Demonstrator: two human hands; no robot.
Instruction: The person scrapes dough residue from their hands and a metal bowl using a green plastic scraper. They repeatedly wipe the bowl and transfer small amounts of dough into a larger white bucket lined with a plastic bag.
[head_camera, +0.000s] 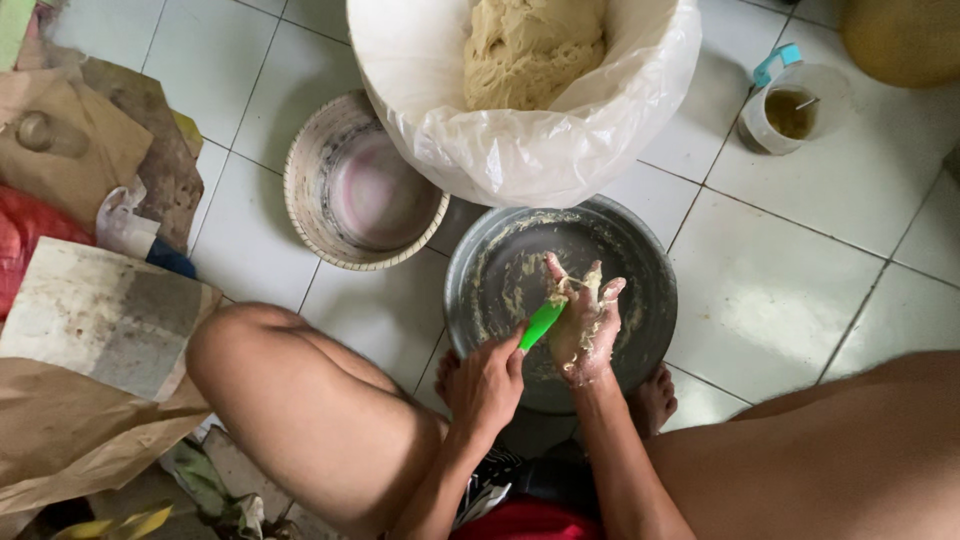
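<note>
- Head view, looking down: person squats on a white tiled floor (790, 290), knees at left and right, both hands over a grey metal basin (640, 260).
- Left hand (487, 385) is closed around a green-handled scraper (542, 323), fingers wrapped on the handle; its working end is up against the other hand.
- Right hand (585, 325) is spread wide with fingers apart, gripping nothing (just coated in sticky pale dough (580, 350)), held above the basin's middle.
- Progress, judged from this frame: the basin is mostly emptied, only smears and crumbs along its wall; the bulk dough mass (530, 45) already sits in the plastic-lined tub (520, 150) on the far side, touching the basin rim. Left over: dough on the palm and fingers, plus residue ringing the basin.
- Counts: one basin, one lined tub, one scraper, one empty woven-rim bowl (365, 190) to the far left of the basin, one clear jug (790, 110) with a blue handle and brownish liquid at far right.
- Left edge: brown paper and cardboard sheets (90, 330) piled up, count unclear since they overlap.
- Two feet show at the near rim of the basin.
</note>
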